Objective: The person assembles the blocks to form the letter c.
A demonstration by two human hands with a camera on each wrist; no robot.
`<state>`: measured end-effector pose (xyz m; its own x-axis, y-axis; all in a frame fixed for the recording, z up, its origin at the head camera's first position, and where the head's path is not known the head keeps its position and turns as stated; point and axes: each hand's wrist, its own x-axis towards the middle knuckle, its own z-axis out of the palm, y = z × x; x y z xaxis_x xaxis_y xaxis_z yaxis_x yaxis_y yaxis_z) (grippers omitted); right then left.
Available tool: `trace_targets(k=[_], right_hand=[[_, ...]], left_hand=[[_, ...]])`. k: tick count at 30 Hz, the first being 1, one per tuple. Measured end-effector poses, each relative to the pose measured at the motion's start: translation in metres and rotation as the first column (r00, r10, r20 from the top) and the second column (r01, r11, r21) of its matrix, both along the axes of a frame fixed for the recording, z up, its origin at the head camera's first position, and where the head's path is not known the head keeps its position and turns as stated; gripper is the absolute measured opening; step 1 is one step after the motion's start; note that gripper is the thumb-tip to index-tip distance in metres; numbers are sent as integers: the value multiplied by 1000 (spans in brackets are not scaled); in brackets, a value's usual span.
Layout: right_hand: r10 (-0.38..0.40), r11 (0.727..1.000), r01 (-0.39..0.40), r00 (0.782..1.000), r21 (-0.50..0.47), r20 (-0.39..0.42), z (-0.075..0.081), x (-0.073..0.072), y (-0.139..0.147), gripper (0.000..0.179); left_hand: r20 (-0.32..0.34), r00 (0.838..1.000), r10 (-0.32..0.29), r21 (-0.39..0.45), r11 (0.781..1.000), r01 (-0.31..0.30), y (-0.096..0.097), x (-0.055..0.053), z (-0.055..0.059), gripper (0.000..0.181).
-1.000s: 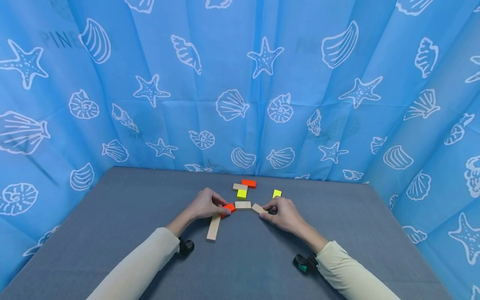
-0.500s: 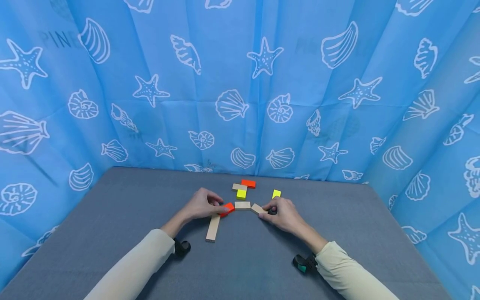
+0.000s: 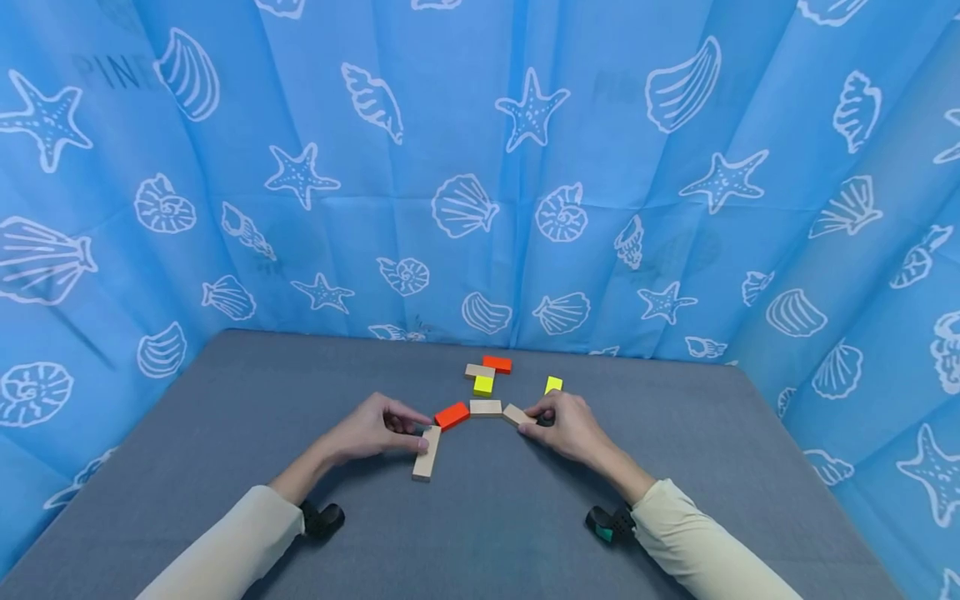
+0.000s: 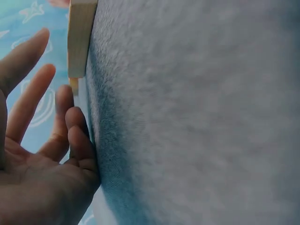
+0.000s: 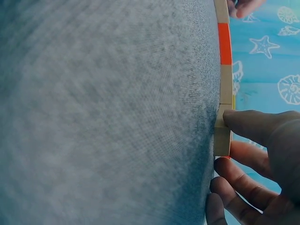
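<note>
Pinching pale block (image 3: 514,415) in right fingers (image 5: 251,157), with left fingers (image 4: 33,101) wide.
Plain, square-edged, with orange block (image 3: 452,415) at nine o'clock.

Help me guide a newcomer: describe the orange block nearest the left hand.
On the grey table, find the curved row of blocks. Just right of the left hand, the orange block lies slanted between a long wooden block and a short one. Unlike the other orange block, farther back, it belongs to this row.

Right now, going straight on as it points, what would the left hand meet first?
Probably the long plain block, which the left hand overlaps in the head view; depth there is unclear.
</note>
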<state>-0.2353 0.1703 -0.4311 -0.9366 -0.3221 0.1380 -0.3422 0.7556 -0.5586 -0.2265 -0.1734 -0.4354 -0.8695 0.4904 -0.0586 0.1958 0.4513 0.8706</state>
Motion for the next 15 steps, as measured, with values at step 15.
trace_targets(k=[15], right_hand=[[3, 999, -1, 999, -34, 48, 5, -6, -1, 28]], left_hand=[[20, 1000, -10, -78, 997, 12, 0, 6, -1, 33]])
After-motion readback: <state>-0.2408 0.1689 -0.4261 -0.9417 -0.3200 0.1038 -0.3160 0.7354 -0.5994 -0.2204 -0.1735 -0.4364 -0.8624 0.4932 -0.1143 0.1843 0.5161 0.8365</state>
